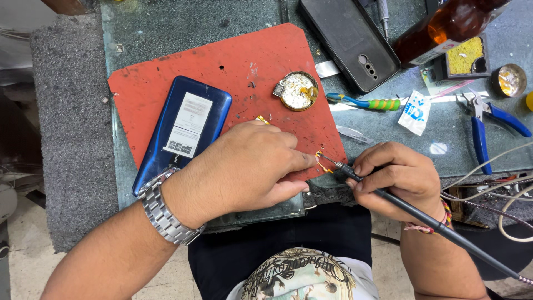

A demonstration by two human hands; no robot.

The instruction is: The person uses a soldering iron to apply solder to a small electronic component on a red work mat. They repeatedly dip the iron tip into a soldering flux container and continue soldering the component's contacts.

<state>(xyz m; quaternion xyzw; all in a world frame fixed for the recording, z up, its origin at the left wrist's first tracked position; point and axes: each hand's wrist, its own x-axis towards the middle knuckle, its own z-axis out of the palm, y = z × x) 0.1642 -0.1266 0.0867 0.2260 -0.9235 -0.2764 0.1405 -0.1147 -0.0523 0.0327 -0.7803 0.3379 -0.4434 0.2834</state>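
The left hand covers most of the little gold strip, so its shape is hard to tell. The brown bottle is cut off at the top edge. The black tool's cord runs off the right edge.

Bright, even light from overhead; white glare patches on the glass-topped worktop at far right. Soft shadows beneath both hands. Sharp focus, slight wide-angle bending at edges.
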